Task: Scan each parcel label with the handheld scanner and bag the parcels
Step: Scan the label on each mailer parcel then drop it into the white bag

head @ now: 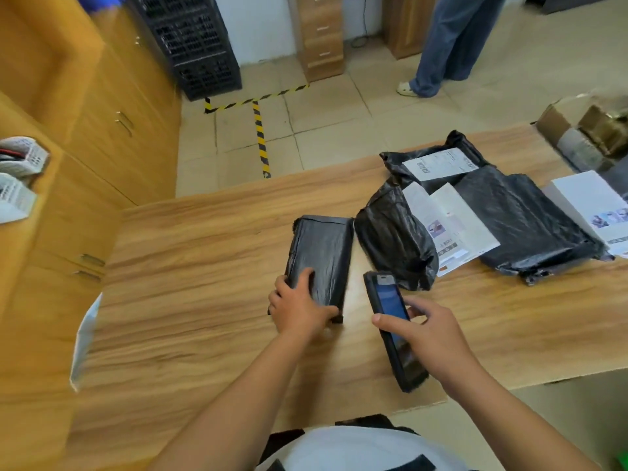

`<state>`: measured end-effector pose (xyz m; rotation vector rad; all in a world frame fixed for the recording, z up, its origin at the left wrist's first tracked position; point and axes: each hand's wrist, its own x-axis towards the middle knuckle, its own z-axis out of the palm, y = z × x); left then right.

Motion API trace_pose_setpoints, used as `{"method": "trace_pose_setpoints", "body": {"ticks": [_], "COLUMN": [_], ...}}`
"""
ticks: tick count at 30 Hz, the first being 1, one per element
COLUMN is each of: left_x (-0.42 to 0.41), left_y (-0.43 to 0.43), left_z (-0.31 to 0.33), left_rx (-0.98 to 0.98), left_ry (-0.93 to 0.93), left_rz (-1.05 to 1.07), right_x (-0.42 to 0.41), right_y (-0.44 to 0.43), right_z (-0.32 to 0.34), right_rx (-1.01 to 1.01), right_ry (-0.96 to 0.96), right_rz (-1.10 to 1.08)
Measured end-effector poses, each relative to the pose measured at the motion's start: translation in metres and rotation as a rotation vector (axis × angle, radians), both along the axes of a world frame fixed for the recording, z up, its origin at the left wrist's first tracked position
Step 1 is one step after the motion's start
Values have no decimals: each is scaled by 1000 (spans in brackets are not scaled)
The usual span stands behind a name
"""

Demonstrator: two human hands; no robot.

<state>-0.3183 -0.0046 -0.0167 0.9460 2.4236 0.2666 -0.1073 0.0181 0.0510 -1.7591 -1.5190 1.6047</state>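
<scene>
A black wrapped parcel (323, 256) lies on the wooden table (190, 266), no label showing on its top. My left hand (299, 307) grips its near end. My right hand (438, 338) holds the black handheld scanner (394, 328), screen up, just right of that parcel. Beyond the scanner sits a bulging black bag parcel (394, 239). A labelled black parcel (438, 161) lies further back, and a large flat black bag (526, 219) lies to the right with white boxes (458, 222) on its left edge.
Another white box (594, 205) and an open cardboard carton (577, 130) sit at the table's right end. Wooden cabinets (102, 130) line the left. Black crates (193, 39) stand at the back. A person's legs (445, 45) are on the tiled floor beyond.
</scene>
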Motion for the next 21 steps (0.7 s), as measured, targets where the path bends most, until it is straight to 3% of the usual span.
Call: {"method": "trace_pose_setpoints", "body": {"ticks": [2, 6, 10, 12, 21], "left_x": [-14, -35, -44, -48, -56], "left_y": [-21, -76, -126, -141, -137], "left_z": [6, 15, 6, 3, 18], "left_rx": [78, 351, 475, 540, 565], "left_ry": [-170, -697, -905, -918, -651], "left_rz": [77, 300, 490, 586, 706], "right_x": [-7, -20, -29, -32, -29], "right_y": [3, 4, 1, -2, -5], "right_z": [1, -1, -3, -1, 0], "right_rx": [24, 32, -19, -27, -9], "right_ry": [18, 55, 113, 132, 171], "right_rz": [39, 120, 170, 199, 233]}}
